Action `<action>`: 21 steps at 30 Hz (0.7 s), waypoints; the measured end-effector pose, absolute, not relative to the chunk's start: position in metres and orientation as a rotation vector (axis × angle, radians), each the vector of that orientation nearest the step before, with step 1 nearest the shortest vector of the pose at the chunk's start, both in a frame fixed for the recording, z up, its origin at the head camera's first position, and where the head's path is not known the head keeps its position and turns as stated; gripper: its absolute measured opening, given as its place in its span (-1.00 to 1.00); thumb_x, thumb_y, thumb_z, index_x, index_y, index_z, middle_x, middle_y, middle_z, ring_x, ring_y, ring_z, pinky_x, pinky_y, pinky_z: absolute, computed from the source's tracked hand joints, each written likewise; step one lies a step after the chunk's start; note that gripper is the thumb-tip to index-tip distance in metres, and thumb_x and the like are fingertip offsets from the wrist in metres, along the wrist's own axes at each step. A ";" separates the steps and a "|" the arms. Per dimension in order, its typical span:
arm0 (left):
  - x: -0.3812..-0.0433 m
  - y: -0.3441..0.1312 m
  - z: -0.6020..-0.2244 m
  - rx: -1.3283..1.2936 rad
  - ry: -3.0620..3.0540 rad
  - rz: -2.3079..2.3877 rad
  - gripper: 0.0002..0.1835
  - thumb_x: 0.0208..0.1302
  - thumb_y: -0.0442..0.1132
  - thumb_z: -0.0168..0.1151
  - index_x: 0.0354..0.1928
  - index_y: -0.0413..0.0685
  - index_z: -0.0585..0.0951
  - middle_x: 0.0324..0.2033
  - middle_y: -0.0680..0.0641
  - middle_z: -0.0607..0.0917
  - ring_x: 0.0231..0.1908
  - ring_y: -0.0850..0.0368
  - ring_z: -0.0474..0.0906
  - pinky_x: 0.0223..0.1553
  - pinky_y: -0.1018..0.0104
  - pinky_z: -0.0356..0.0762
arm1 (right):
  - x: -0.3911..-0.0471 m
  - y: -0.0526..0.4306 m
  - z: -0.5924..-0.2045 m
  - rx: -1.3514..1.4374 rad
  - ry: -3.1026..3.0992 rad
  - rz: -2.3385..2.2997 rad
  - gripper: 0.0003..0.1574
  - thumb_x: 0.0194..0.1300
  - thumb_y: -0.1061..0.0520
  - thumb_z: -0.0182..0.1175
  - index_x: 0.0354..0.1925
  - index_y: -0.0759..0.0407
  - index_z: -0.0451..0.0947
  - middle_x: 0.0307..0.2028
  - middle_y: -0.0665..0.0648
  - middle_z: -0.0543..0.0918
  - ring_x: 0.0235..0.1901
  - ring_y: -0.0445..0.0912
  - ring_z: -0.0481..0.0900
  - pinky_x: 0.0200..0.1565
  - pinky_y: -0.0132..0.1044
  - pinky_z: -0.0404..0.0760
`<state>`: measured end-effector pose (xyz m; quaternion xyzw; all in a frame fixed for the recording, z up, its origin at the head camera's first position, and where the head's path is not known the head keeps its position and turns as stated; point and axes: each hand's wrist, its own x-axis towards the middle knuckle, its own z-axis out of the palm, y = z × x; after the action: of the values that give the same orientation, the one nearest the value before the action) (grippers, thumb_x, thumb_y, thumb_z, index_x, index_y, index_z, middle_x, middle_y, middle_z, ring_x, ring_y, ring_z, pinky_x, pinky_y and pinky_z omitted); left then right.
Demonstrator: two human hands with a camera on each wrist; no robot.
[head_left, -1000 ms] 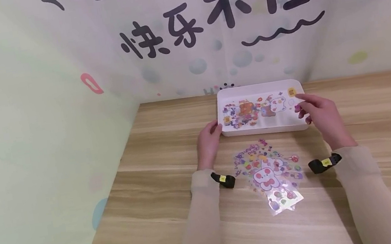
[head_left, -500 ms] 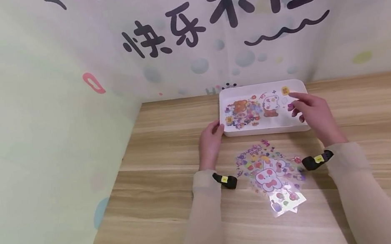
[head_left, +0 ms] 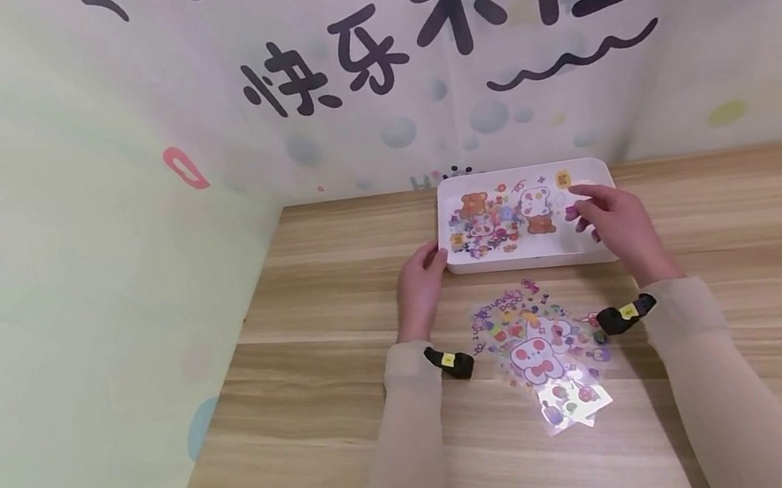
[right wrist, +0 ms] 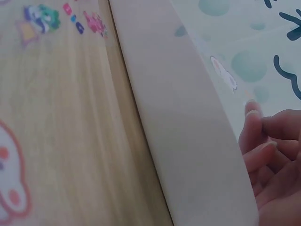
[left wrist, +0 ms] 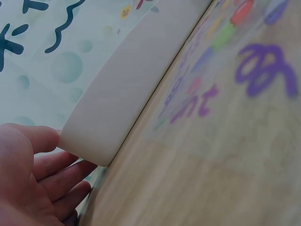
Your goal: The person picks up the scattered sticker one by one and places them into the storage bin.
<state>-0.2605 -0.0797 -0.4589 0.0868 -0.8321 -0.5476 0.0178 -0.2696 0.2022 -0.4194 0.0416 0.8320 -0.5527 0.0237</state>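
A white tray (head_left: pixel 530 260) stands on the wooden table by the back wall. My left hand (head_left: pixel 419 290) holds its front left corner; in the left wrist view the thumb (left wrist: pixel 44 137) is at the rim and the fingers go round the tray's end. Over the tray's right side, my right hand (head_left: pixel 620 231) pinches a clear sticker sheet printed with a white bear (head_left: pixel 535 203), a brown bear and a yellow label. More see-through stickers (head_left: pixel 483 230) are in the tray's left part. In the right wrist view the tray wall partly hides the right hand (right wrist: pixel 275 160).
Several overlapping clear sticker sheets (head_left: pixel 540 356) lie on the wooden table (head_left: pixel 304 375) between my forearms, in front of the tray. A printed cloth (head_left: pixel 376 145) hangs behind the table, and a pale green one (head_left: pixel 63 284) is at the left.
My right hand has moved left over the tray, carrying the sticker sheet with it. The left hand stays at the tray's corner.
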 end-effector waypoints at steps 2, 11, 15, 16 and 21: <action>-0.261 -0.080 -0.458 0.273 -2.586 -1.699 -0.57 0.22 0.09 0.04 0.12 0.19 0.46 -0.01 0.18 0.53 0.02 0.26 0.41 -0.03 0.32 0.43 | -0.270 0.201 -0.419 0.121 2.586 -1.691 -0.36 0.30 -0.21 -0.13 0.27 0.00 0.21 -0.11 0.16 0.50 -0.18 0.08 0.44 -0.21 -0.24 0.51; -0.259 -0.080 -0.458 0.273 -2.578 -1.704 -0.59 0.22 0.08 0.04 0.10 0.23 0.46 0.01 0.17 0.52 0.03 0.23 0.40 0.00 0.28 0.41 | -0.271 0.198 -0.424 0.064 2.668 -1.564 -0.40 0.32 -0.17 -0.14 0.25 0.02 0.24 -0.12 0.19 0.52 -0.19 0.04 0.45 -0.23 -0.22 0.47; -0.259 -0.080 -0.459 0.277 -2.583 -1.694 -0.60 0.22 0.08 0.04 0.09 0.26 0.46 0.00 0.17 0.52 0.03 0.22 0.40 0.00 0.28 0.41 | -0.274 0.197 -0.429 0.044 2.717 -1.481 -0.40 0.32 -0.16 -0.12 0.27 -0.01 0.21 -0.12 0.20 0.52 -0.19 0.04 0.42 -0.32 -0.23 0.45; -0.259 -0.080 -0.459 0.277 -2.584 -1.691 -0.61 0.22 0.08 0.04 0.09 0.26 0.46 0.00 0.16 0.53 0.03 0.22 0.40 0.00 0.27 0.41 | -0.275 0.197 -0.430 0.038 2.736 -1.450 -0.40 0.32 -0.16 -0.12 0.27 -0.03 0.21 -0.13 0.19 0.52 -0.20 0.03 0.41 -0.35 -0.21 0.46; -0.259 -0.080 -0.458 0.281 -2.583 -1.691 -0.61 0.22 0.08 0.05 0.09 0.26 0.46 0.00 0.16 0.53 0.03 0.22 0.40 -0.01 0.29 0.42 | -0.277 0.195 -0.433 0.020 2.820 -1.317 -0.37 0.29 -0.23 -0.15 0.29 -0.14 0.17 -0.15 0.12 0.52 -0.22 -0.01 0.40 -0.49 -0.20 0.47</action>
<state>-0.2595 -0.0799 -0.4577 0.0907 -0.8331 -0.5452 0.0207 -0.2771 0.1950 -0.4334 0.0065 0.9059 -0.4231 0.0145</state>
